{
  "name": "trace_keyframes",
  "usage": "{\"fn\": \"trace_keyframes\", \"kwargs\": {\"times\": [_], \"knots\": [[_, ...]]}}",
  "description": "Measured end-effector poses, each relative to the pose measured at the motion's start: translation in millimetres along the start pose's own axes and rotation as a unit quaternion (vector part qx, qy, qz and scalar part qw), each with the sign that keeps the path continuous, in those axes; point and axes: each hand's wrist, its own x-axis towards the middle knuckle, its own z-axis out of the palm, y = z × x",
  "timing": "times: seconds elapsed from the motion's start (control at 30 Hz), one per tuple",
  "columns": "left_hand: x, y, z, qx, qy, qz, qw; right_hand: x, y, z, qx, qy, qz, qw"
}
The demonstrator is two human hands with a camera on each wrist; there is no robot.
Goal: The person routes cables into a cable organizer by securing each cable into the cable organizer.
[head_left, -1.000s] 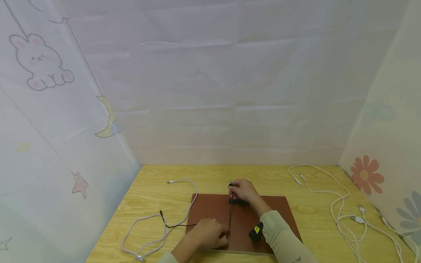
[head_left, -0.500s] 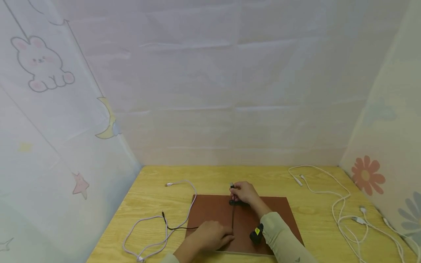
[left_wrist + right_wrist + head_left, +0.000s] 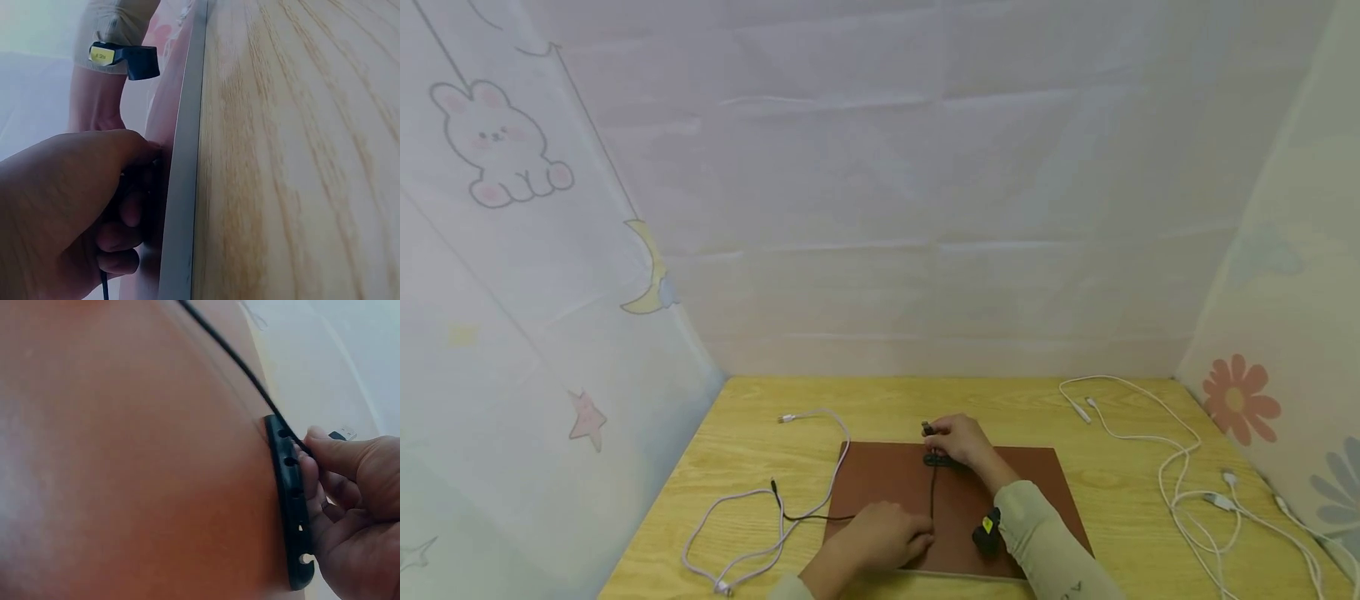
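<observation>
A black USB cable [image 3: 933, 492] runs between the two hands over a brown mat [image 3: 880, 479]. My right hand [image 3: 961, 440] pinches it just below its USB plug [image 3: 344, 434], at the mat's far edge. Right beside those fingers lies a black cable holder [image 3: 289, 500] with a row of notches. In the right wrist view the cable passes over the holder's end; whether it sits in a notch I cannot tell. Near the front of the mat, my left hand [image 3: 883, 533] holds the cable in curled fingers. The cable's other end [image 3: 775, 486] trails off left.
A pale lilac cable [image 3: 730, 497] lies looped on the wooden table [image 3: 745, 442] at the left, crossed by the black one. Several white cables [image 3: 1180, 450] spread along the right. On the right wrist sits a black camera mount [image 3: 987, 533]. Printed cloth walls [image 3: 940, 208] enclose the table.
My left hand has shifted slightly right, and the cable between the hands has swung a little right. The right hand has moved slightly right and nearer, with the plug tilting.
</observation>
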Motion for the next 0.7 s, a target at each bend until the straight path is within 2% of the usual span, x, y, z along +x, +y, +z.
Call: {"fn": "trace_keyframes", "kwargs": {"times": [0.23, 0.4, 0.7], "knots": [[0.1, 3.1, -3.4, -0.015, -0.002, -0.003, 0.9999, -0.1, 0.6, 4.5, -0.023, 0.018, -0.021, 0.999], [0.4, 4.9, -4.4, -0.016, 0.000, -0.004, 0.9999, -1.3, -0.1, 7.5, -0.036, 0.025, -0.020, 0.999], [1.5, -1.5, -4.3, -0.040, -0.011, 0.017, 0.9990, -4.2, -2.0, 7.7, -0.067, 0.025, -0.028, 0.997]]}}
